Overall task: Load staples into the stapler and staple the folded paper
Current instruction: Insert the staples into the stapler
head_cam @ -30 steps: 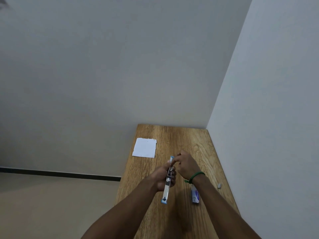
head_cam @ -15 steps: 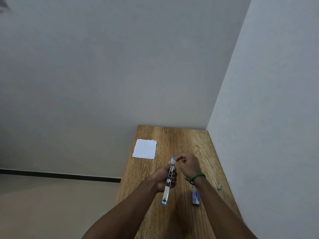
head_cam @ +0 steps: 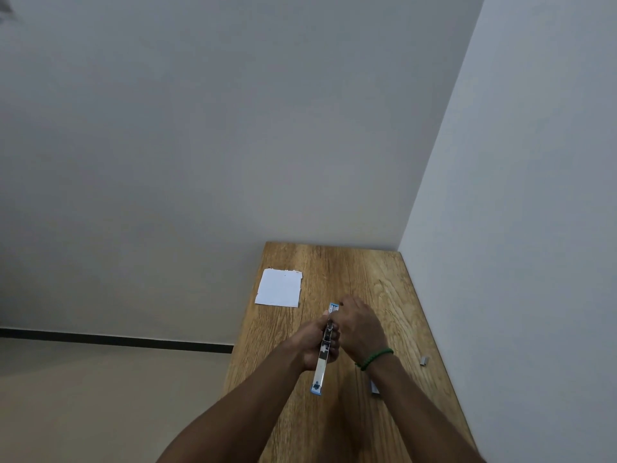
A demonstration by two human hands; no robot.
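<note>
From my feed: left hand (head_cam: 312,342) grips stapler (head_cam: 320,369) mid-body, fingers (head_cam: 334,344) wrapped round it. Stapler swung open full length, held above bench (head_cam: 337,262), blue ends near and far. Right hand (head_cam: 359,329), green bracelet (head_cam: 374,356) at wrist, sits at stapler's far half, fingers curled down; I cannot tell what they hold. Folded paper (head_cam: 279,288) flat at bench's far left edge. Loose staple strip (head_cam: 424,360) near right edge. Staple box (head_cam: 375,388) just beside right forearm.
</note>
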